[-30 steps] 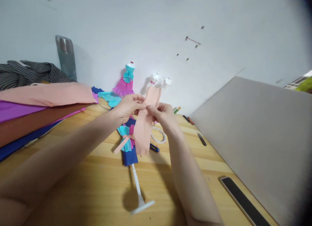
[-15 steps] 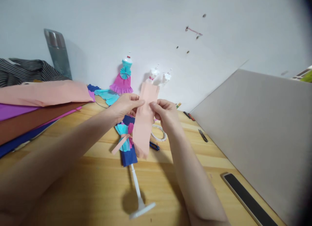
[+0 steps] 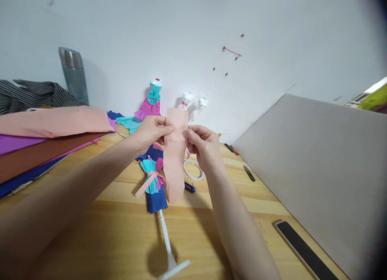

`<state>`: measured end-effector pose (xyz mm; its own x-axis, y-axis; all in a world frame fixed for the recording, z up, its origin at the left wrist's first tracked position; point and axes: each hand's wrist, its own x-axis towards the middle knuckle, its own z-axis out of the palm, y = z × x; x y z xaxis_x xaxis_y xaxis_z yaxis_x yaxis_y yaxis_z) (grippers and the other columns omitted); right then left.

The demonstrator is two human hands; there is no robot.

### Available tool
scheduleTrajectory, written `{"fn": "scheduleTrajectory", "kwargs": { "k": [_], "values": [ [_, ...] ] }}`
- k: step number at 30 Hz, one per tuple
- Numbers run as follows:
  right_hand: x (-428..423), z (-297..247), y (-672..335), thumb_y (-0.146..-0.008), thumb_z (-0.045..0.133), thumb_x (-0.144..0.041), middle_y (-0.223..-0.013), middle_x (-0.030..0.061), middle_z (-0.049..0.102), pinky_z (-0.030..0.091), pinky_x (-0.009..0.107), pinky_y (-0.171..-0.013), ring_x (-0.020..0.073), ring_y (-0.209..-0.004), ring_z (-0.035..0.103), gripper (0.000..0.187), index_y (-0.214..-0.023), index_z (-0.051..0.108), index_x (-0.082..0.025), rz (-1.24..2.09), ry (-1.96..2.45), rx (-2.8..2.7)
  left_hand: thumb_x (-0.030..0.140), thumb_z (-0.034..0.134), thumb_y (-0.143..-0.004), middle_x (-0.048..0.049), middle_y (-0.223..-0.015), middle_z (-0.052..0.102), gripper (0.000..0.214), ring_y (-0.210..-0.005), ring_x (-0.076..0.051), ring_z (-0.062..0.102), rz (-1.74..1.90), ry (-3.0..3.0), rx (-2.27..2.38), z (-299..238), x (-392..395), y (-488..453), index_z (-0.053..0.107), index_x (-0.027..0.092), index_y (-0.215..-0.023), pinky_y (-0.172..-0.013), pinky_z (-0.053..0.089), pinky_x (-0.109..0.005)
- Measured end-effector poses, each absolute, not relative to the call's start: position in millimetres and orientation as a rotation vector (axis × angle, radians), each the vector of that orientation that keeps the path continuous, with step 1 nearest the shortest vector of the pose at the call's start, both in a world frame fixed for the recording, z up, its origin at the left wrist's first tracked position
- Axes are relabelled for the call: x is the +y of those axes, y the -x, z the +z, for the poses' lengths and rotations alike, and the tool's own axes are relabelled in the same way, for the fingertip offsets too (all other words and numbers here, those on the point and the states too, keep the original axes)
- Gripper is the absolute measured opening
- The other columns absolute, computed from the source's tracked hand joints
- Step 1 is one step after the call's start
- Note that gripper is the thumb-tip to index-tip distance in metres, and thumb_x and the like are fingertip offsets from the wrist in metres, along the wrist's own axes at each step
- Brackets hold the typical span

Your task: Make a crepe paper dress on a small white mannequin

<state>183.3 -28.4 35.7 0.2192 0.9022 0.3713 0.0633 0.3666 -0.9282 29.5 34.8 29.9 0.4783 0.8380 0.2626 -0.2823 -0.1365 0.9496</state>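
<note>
A long strip of peach crepe paper (image 3: 175, 163) hangs upright in front of me, above the table. My left hand (image 3: 152, 131) pinches its left edge between thumb and fingers. On the opposite edge, my right hand (image 3: 202, 141) is closed with its thumb on the paper. Behind and to the left of the strip lies a small mannequin dressed in a blue paper skirt (image 3: 155, 199), with a turquoise and pink paper bow (image 3: 151, 175) tied by a peach band. Its white stand (image 3: 165, 231) points toward me. The strip hides part of the bow.
Folded crepe sheets (image 3: 54, 123) are stacked at the left, near a bottle (image 3: 74, 76). A dressed mannequin (image 3: 153, 96) and white ones stand by the wall. Right lie a tape roll (image 3: 193, 170), blue-handled tool (image 3: 190, 187), cutter (image 3: 249, 173), phone (image 3: 305, 247) and grey panel (image 3: 314, 163).
The strip has turned a little and now hangs straighter. Both hands keep their pinch on it. The whole view has shifted slightly, with the background lower in the picture.
</note>
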Motion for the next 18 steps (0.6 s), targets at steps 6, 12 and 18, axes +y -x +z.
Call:
{"fn": "scheduleTrajectory", "kwargs": {
  "k": [6, 12, 18],
  "values": [
    [-30.7, 38.2, -184.2, -0.068, 0.072, -0.037, -0.048, -0.0059, 0.053, 0.024, 0.019, -0.035, 0.0052, -0.036, 0.042, 0.021, -0.068, 0.065, -0.017, 0.759, 0.974, -1.196, 0.026, 0.072, -0.069, 0.0014, -0.061, 0.063, 0.017, -0.051, -0.008, 0.057, 1.036, -1.403, 0.479, 30.0, 35.2, -28.7, 0.065, 0.012, -0.074, -0.048, 0.043, -0.019],
    [-32.7, 39.4, -179.4, -0.062, 0.076, -0.029, -0.044, -0.0068, 0.052, 0.028, 0.019, -0.036, 0.0052, -0.035, 0.042, 0.019, -0.064, 0.062, -0.017, 0.687, 1.015, -1.184, 0.028, 0.075, -0.068, -0.0004, -0.065, 0.067, 0.02, -0.057, -0.01, 0.061, 1.044, -1.431, 0.438, 30.7, 33.8, -29.0, 0.066, 0.011, -0.075, -0.054, 0.047, -0.021],
    [-31.9, 38.5, -178.6, -0.065, 0.072, -0.032, -0.045, -0.008, 0.051, 0.029, 0.018, -0.036, 0.0053, -0.036, 0.042, 0.019, -0.067, 0.058, -0.019, 0.703, 1.018, -1.192, 0.023, 0.077, -0.064, -0.0005, -0.068, 0.068, 0.026, -0.059, -0.011, 0.063, 0.973, -1.318, 0.373, 31.9, 36.0, -25.8, 0.067, 0.012, -0.085, -0.056, 0.049, -0.022]
  ]
}}
